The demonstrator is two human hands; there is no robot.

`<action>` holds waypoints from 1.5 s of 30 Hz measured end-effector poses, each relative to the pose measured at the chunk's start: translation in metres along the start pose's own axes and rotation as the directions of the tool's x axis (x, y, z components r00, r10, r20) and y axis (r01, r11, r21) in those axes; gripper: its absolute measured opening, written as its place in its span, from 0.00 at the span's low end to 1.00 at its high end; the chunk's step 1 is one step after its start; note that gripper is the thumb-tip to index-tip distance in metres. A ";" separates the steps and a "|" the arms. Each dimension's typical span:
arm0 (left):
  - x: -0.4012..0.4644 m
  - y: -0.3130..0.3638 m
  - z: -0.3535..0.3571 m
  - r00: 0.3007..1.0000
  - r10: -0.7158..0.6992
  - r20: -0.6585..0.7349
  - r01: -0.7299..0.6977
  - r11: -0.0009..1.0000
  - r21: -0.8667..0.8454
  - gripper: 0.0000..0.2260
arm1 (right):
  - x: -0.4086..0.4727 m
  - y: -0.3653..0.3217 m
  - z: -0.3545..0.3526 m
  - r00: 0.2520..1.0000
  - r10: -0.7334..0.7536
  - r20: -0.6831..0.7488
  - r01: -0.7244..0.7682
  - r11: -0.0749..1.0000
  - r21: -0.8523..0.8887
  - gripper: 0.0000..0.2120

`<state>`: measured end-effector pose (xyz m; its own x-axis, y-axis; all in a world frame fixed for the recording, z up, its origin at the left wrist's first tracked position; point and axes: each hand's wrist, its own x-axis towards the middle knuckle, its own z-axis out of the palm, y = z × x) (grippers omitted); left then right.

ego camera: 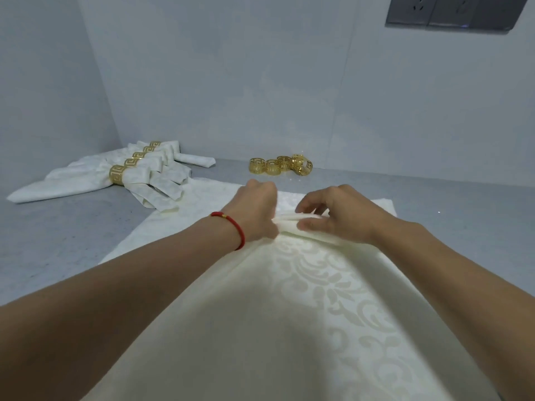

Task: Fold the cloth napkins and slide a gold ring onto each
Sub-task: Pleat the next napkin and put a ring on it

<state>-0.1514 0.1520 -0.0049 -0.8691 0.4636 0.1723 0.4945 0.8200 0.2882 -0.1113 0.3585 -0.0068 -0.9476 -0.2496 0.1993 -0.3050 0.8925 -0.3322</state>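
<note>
Here both hands' fingers [311, 225] pinch the napkin [289, 314] fold

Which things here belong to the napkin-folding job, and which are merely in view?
Belonging to the job:
- cream damask cloth napkin, pleated by left hand and right hand
- four loose gold openwork rings
- finished ringed napkins

Merely in view:
- red cord bracelet
- grey wall sockets
- grey table

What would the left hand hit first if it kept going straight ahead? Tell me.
Probably the loose gold rings. The left hand, gripping the napkin pleat, points away from the person toward the back wall; the rings sit just right of that line. Depth is unclear, so it might pass them and reach the wall.
</note>
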 end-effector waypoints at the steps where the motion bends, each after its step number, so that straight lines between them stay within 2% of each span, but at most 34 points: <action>1: 0.000 -0.017 -0.005 0.998 -0.039 -0.051 0.040 0.999 0.027 0.15 | 0.011 -0.002 0.007 1.000 0.008 -0.020 -0.009 1.000 -0.015 0.16; 3: 0.001 -0.050 -0.014 0.977 -0.118 -0.177 0.132 0.989 0.068 0.12 | 0.032 -0.003 0.022 0.994 0.062 -0.095 -0.060 0.998 0.021 0.20; 6: 0.006 -0.080 -0.015 0.917 -0.198 -0.346 0.236 0.969 0.070 0.09 | 0.066 0.005 0.039 0.945 0.217 -0.245 -0.200 0.975 0.092 0.18; 8: 0.008 -0.086 0.000 0.895 -0.217 -0.390 0.271 0.959 0.087 0.14 | 0.089 0.016 0.048 0.881 0.348 -0.320 -0.326 0.938 0.122 0.19; 11: 0.008 -0.091 0.019 0.902 -0.212 -0.377 0.273 0.955 0.116 0.20 | 0.120 0.037 0.055 0.805 0.477 -0.352 -0.456 0.878 0.146 0.20; 14: 0.009 -0.092 0.023 0.914 -0.236 -0.330 0.300 0.941 0.157 0.19 | 0.149 0.057 0.059 0.760 0.548 -0.350 -0.546 0.830 0.114 0.23; 17: 0.007 -0.089 0.021 0.898 -0.265 -0.351 0.335 0.929 0.156 0.19 | 0.172 0.069 0.062 0.697 0.636 -0.330 -0.651 0.755 0.079 0.30; 19: 0.007 -0.090 0.022 0.894 -0.288 -0.344 0.348 0.928 0.129 0.18 | 0.182 0.075 0.062 0.684 0.658 -0.315 -0.677 0.734 0.064 0.32; 23: 0.012 -0.097 0.022 0.891 -0.280 -0.358 0.337 0.936 0.105 0.14 | 0.194 0.089 0.062 0.670 0.651 -0.357 -0.653 0.745 0.133 0.21; 27: 0.011 -0.101 0.017 0.873 -0.291 -0.391 0.341 0.938 0.064 0.07 | 0.166 0.086 0.045 0.685 0.643 -0.341 -0.458 0.745 0.485 0.20; 31: 0.008 -0.104 0.010 0.833 -0.300 -0.466 0.331 0.944 -0.015 0.07 | 0.111 0.073 0.028 0.806 0.562 -0.187 -0.209 0.565 0.798 0.15; 34: 0.003 -0.101 0.005 0.815 -0.289 -0.502 0.301 0.952 -0.058 0.07 | 0.073 0.064 0.027 0.884 0.441 -0.156 -0.098 0.500 0.861 0.14; 38: -0.001 -0.099 0.004 0.811 -0.258 -0.526 0.273 0.961 -0.049 0.08 | 0.053 0.054 0.034 0.930 0.351 -0.106 -0.066 0.445 0.893 0.18; 41: 0.000 -0.099 0.006 0.813 -0.237 -0.531 0.256 0.966 -0.039 0.08 | 0.049 0.048 0.037 0.948 0.313 -0.057 -0.104 0.473 0.875 0.23; 45: 0.003 -0.098 0.010 0.818 -0.211 -0.535 0.235 0.972 -0.025 0.08 | 0.052 0.044 0.037 0.962 0.267 -0.056 -0.100 0.536 0.838 0.22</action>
<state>-0.2025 0.0766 -0.0419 -0.8113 0.0263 0.5840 0.2768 0.8972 0.3441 -0.1772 0.3708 -0.0454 -0.9877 0.0192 0.1550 -0.1487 0.1884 -0.9708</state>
